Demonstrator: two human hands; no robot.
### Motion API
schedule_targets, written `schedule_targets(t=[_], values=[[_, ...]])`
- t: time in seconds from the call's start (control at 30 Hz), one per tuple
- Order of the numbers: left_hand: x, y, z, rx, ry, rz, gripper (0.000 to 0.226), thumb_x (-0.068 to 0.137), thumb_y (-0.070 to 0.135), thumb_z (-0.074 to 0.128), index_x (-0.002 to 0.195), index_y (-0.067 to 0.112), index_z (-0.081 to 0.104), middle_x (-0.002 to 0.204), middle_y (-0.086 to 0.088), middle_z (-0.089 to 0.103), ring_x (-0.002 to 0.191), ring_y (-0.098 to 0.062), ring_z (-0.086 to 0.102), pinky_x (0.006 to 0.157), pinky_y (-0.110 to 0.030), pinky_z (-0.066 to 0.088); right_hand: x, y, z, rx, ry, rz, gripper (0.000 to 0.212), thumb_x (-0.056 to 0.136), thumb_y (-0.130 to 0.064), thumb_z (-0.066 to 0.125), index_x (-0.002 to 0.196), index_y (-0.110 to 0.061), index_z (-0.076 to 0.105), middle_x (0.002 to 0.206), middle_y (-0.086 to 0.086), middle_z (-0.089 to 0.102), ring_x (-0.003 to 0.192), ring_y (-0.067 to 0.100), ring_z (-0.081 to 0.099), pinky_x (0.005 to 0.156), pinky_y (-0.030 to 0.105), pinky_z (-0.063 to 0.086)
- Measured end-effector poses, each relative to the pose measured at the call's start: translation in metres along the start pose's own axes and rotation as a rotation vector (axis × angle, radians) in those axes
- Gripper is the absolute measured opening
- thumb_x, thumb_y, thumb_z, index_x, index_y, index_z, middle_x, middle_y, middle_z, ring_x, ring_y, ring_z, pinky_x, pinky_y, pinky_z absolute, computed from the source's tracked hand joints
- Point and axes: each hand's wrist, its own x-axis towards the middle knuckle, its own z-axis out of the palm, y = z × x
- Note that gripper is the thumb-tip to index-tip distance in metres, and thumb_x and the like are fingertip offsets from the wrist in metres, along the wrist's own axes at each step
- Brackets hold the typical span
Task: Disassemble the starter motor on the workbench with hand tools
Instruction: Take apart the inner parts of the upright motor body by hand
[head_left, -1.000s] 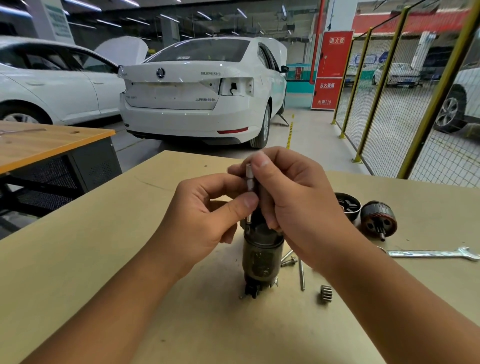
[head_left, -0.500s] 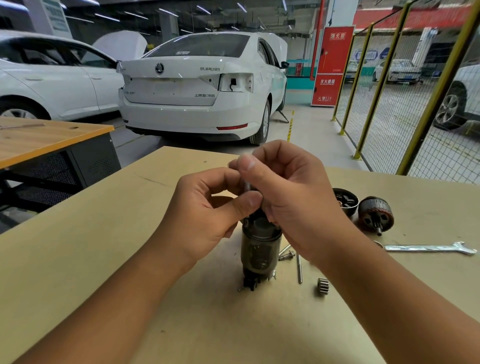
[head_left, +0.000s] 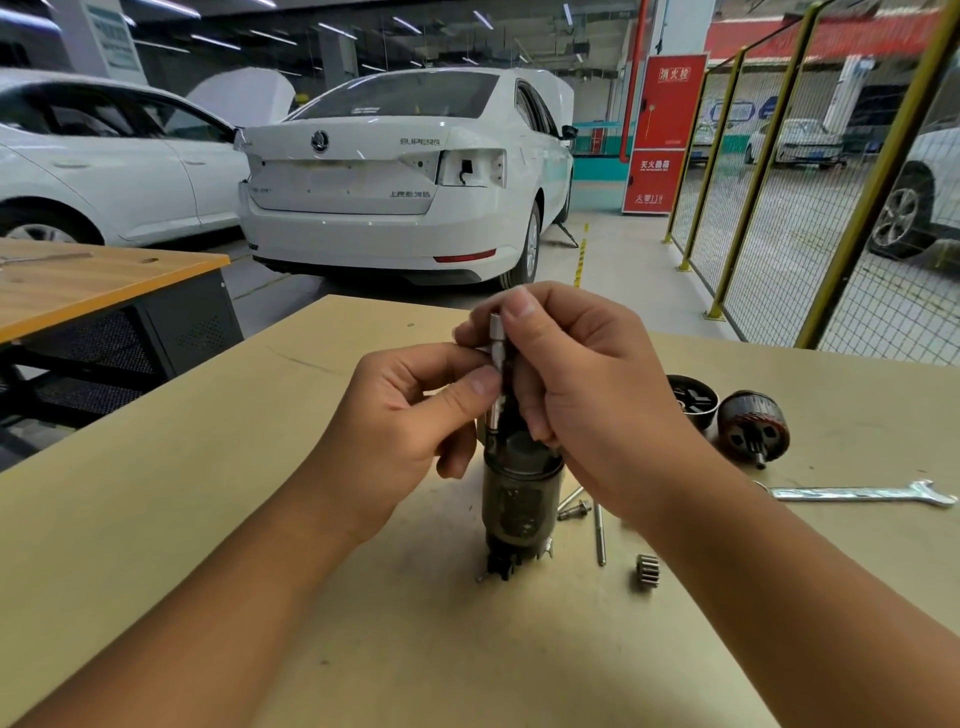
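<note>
Workshop cars stand beyond the bench (head_left: 156, 519), where the starter motor housing (head_left: 519, 499) stands upright at centre. Both grips pinch the slim silver tool (head_left: 497, 364) rising from its top: left hand (head_left: 415, 415) low, right hand (head_left: 587, 395) high. Best kept vertical while turning, lest the housing tip.

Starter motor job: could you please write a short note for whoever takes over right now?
Left hand and right hand both pinch the slim metal tool standing upright in the top of the motor body, which stands on end on the workbench.
Done: armature and cap lie off to the right, with the wrench, bolts and a small gear.
Left: finish the fastener under the tool, then strip the body.
</note>
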Motion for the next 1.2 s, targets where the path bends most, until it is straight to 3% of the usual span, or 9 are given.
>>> schedule_targets(t=[0.23,0.37,0.47,0.53,0.6,0.8,0.97,1.1,1.2], values=[[0.0006,0.0019,0.0010,0.075,-0.021,0.010,0.018,0.094,0.023,0.065,0.100,0.007,0.070,0.083,-0.004,0.067,0.048,-0.019,0.051,0.046,-0.029,0.044,-0.0003,-0.0013,-0.0008,-0.018,-0.012,-0.022,0.021,0.099,-0.025,0.064,0.095,-0.004,0.065,0.096,0.030,0.069,0.042,0.007,0.045,0.045,0.022,0.041],[-0.0006,0.0014,0.0006,0.037,0.024,0.028,0.015,0.093,0.019,0.068,0.101,0.007,0.073,0.090,-0.008,0.071,0.046,-0.022,0.052,0.044,-0.030,0.045,0.0011,0.0008,0.0002,-0.012,-0.008,-0.017,0.026,0.106,-0.022,0.054,0.100,-0.003,0.072,0.071,0.008,0.069,0.040,0.007,0.043,0.051,0.030,0.041],[-0.0013,0.0017,0.0007,0.056,0.021,0.047,0.014,0.092,0.021,0.070,0.102,0.014,0.077,0.087,-0.007,0.072,0.048,-0.016,0.051,0.046,-0.026,0.044,-0.0001,0.0008,0.0002,0.052,-0.024,-0.003,0.023,0.104,-0.024,0.056,0.099,-0.007,0.072,0.088,0.023,0.072,0.039,0.009,0.042,0.053,0.032,0.042],[-0.0006,0.0025,0.0007,0.043,0.005,0.040,0.014,0.088,0.023,0.073,0.100,0.017,0.078,0.085,-0.002,0.073,0.051,-0.010,0.054,0.048,-0.020,0.045,-0.0004,-0.0001,0.0000,0.061,-0.031,-0.004,0.018,0.094,-0.030,0.064,0.095,-0.012,0.069,0.095,0.023,0.073,0.039,0.010,0.043,0.054,0.034,0.047],[0.0002,0.0032,0.0012,0.025,0.010,0.034,0.009,0.085,0.021,0.076,0.093,0.019,0.077,0.084,0.001,0.072,0.052,-0.007,0.056,0.049,-0.017,0.046,0.0008,0.0012,0.0001,0.053,-0.016,-0.004,0.023,0.090,-0.031,0.069,0.091,-0.009,0.066,0.094,0.027,0.071,0.040,0.009,0.044,0.046,0.026,0.043],[-0.0008,0.0022,-0.0022,0.056,0.003,0.040,0.018,0.090,0.027,0.070,0.101,0.014,0.077,0.085,-0.008,0.072,0.049,-0.017,0.053,0.047,-0.027,0.047,0.0027,0.0056,-0.0027,0.059,-0.018,0.022,0.035,0.098,-0.035,0.060,0.092,-0.001,0.066,0.053,0.007,0.053,0.039,0.012,0.042,0.060,0.043,0.042],[0.0000,0.0045,0.0022,0.076,0.030,0.053,0.019,0.085,0.028,0.073,0.098,0.016,0.077,0.077,0.001,0.071,0.051,-0.006,0.057,0.050,-0.016,0.046,0.0024,0.0013,-0.0006,-0.027,-0.048,-0.023,0.029,0.091,-0.036,0.069,0.092,-0.007,0.071,0.089,0.027,0.069,0.046,0.007,0.049,0.048,0.022,0.043],[-0.0001,0.0030,-0.0027,0.068,0.000,0.022,0.016,0.095,0.029,0.064,0.095,0.024,0.080,0.062,-0.003,0.062,0.046,-0.017,0.051,0.048,-0.023,0.042,0.0021,0.0020,-0.0026,-0.004,-0.029,0.013,0.027,0.103,-0.027,0.058,0.094,-0.009,0.076,0.069,0.015,0.064,0.041,0.010,0.044,0.060,0.040,0.042],[0.0009,0.0036,-0.0026,0.061,-0.009,0.024,0.013,0.093,0.026,0.068,0.096,0.016,0.076,0.072,-0.003,0.065,0.049,-0.016,0.049,0.047,-0.027,0.041,0.0014,0.0009,-0.0001,0.039,-0.023,0.014,0.025,0.100,-0.031,0.061,0.096,-0.010,0.074,0.063,0.008,0.066,0.038,0.010,0.043,0.063,0.044,0.043]])
